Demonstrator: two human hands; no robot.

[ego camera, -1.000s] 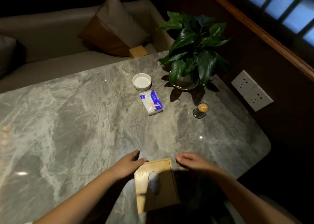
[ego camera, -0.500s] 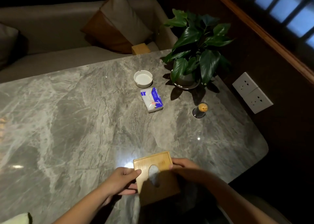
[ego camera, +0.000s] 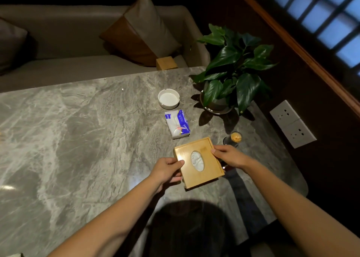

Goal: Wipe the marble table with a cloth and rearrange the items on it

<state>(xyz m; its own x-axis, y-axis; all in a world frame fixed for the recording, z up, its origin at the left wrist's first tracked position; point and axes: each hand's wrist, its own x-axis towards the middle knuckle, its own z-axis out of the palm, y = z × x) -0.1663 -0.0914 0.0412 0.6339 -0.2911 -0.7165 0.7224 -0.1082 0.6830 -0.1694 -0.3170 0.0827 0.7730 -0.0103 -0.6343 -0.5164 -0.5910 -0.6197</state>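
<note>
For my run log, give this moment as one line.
action: rearranging | left hand: grips wooden tissue box, left side | right hand: grips its right side | near: tissue pack

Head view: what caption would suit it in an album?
Left hand and right hand grip a wooden tissue box at a marble table.

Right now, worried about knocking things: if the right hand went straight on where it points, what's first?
The right hand grips the wooden tissue box; beyond it, probably the tissue pack; depth is unclear.

Left hand [ego camera: 167,169], right hand [ego camera: 228,156], extended, fingers [ego camera: 216,152] curled, gripping
</note>
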